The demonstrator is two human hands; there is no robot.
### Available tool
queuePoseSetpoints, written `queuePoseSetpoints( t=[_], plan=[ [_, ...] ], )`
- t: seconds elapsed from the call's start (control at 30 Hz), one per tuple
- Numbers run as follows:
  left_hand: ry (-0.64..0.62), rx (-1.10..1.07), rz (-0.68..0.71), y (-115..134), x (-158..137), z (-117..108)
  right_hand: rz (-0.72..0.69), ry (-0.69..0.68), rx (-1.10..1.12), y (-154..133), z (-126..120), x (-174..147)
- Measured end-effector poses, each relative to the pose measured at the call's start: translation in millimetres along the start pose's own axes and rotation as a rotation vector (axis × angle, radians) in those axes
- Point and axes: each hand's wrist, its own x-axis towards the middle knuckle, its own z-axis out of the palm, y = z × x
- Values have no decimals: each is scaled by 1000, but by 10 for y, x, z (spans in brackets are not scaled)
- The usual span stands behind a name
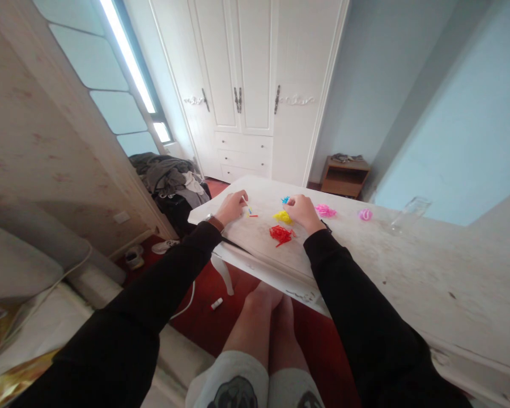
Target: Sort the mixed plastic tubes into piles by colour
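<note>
My left hand (233,208) is over the left end of the white table, fingers pinched on a thin strip chain that hangs down. Its lower end shows pale, blue and yellow bits, and a short red strip (254,215) lies beside it on the tabletop. My right hand (302,212) reaches to the blue strips (285,200), its fingers closed at the small pile; what they pinch is hidden. Just below are yellow strips (283,217) and a larger heap of red strips (281,234). Pink strips (325,211) lie right of my right hand.
A pink and white ball-like bundle (365,215) and a clear glass container (410,215) are farther right on the white table (365,266). Behind stands a white wardrobe (255,68). Clothes (170,175) are heaped at left; a small wooden cabinet (345,177) is at back right.
</note>
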Motion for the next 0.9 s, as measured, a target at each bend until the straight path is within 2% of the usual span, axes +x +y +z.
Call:
queuePoseSetpoints(
  t=[0.13,0.3,0.47,0.63,0.8,0.9],
  plan=[
    [52,-194,-61,124,28,-34,-16,15,17,-15,-6,-13],
    [-80,-686,-117,438,-32,50,-97,-14,189,-79,-42,-31],
    [-123,-951,-161,613,-159,276,-275,-84,438,-108,-60,-57],
    [-149,-1075,-153,610,-254,416,-330,-173,467,-103,-43,-75],
    [-119,-1090,-132,574,-278,441,-302,-64,505,-86,-23,-43],
    [-118,-1083,-118,569,-278,442,-273,-57,560,-66,-13,-20]
  ],
)
